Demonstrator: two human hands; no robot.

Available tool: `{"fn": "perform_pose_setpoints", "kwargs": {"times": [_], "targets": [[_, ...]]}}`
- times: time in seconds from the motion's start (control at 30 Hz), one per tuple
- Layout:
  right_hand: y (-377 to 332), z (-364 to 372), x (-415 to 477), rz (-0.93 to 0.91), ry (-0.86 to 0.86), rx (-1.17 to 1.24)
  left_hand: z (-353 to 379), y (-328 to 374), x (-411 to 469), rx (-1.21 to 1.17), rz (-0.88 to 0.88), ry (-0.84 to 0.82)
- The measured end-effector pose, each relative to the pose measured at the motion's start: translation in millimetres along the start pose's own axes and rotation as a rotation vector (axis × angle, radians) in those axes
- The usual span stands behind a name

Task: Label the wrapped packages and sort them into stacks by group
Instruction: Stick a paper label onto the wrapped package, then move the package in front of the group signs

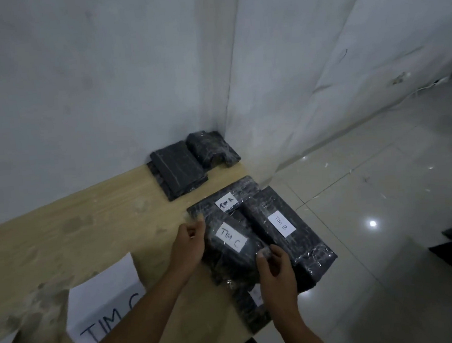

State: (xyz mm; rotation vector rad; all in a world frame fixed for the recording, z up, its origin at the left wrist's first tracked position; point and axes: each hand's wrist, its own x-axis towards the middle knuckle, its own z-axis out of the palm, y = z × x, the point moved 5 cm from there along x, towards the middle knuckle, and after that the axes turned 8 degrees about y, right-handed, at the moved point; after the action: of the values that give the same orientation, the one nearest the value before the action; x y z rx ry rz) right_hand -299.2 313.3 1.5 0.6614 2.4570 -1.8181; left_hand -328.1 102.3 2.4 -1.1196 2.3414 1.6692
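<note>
A black wrapped package labelled TIM C (232, 248) lies at the right end of the wooden table (94, 235), gripped on both sides. My left hand (190, 244) holds its left edge and my right hand (274, 270) holds its near right corner. Right of it lies a long package labelled TIM B (286, 229). Behind both sits a package labelled TIM A (229, 198). Another labelled package (253, 307) lies partly hidden under my right hand; its label cannot be read. Two unlabelled black package stacks (179, 172) (212, 149) rest by the wall.
A white paper sheet reading TIM C (105, 305) lies on the table near the front left. The wall runs along the table's far side. The table's right edge is just beside the packages, with tiled floor (371, 214) beyond.
</note>
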Motion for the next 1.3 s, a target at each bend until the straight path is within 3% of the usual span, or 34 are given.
{"fn": "perform_pose_setpoints", "kwargs": {"times": [0.17,0.33,0.53,0.77,1.07,1.3], "targets": [[-57,3,45,-0.136,-0.029,0.055,5,28,30,-0.089,0.076,0.026],[-93,40,133,-0.211,-0.096,-0.095,17,41,52,-0.130,0.051,-0.019],[-104,85,201,-0.387,-0.343,-0.418,40,34,69,-0.164,-0.048,-0.057],[-90,111,227,-0.438,-0.557,-0.566,48,20,80,-0.090,-0.145,0.005],[-85,124,229,-0.464,-0.617,-0.635,33,-3,85,0.041,-0.229,0.154],[-100,142,233,-0.517,-0.416,-0.614,13,-7,94,-0.001,-0.294,0.220]]}}
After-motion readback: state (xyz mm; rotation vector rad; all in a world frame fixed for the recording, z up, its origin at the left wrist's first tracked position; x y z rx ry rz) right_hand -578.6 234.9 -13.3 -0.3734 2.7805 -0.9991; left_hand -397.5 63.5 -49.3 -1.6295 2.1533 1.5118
